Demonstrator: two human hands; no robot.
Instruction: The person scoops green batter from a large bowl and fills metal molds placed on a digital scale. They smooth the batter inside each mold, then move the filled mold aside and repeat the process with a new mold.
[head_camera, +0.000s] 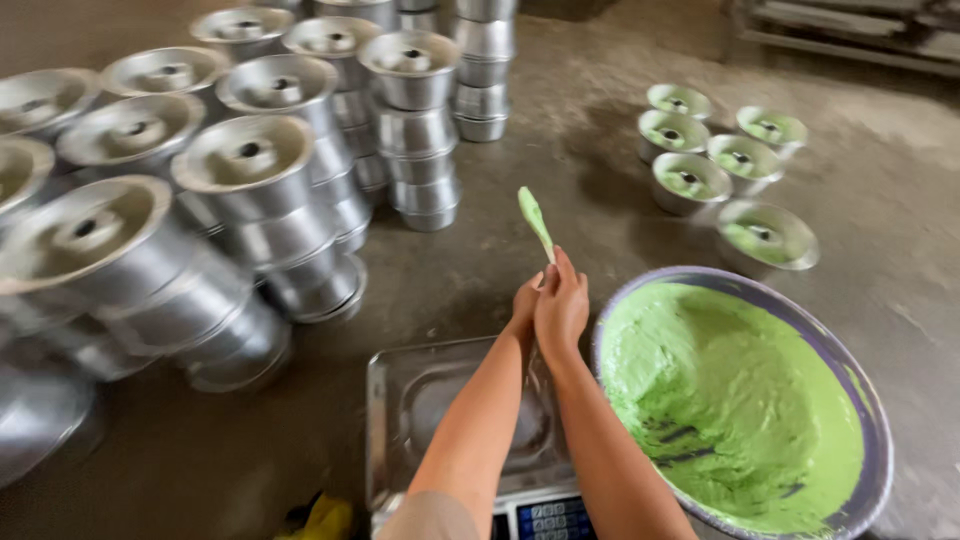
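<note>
Hands: left hand (524, 300) and right hand (561, 305) closed together on a batter-smeared spatula (535, 222)
Right: basin (866, 400), green batter
Below: steel scale (400, 400)
Around: stacked aluminium moulds (250, 160); filled moulds (690, 180)

Left hand (523, 303) mostly hidden behind right hand (561, 308); scale (450, 440) display cut by bottom edge (digits unreadable); left tin stacks (110, 250) blurred.

Bakery floor (stacked ring moulds (250, 160))
</note>
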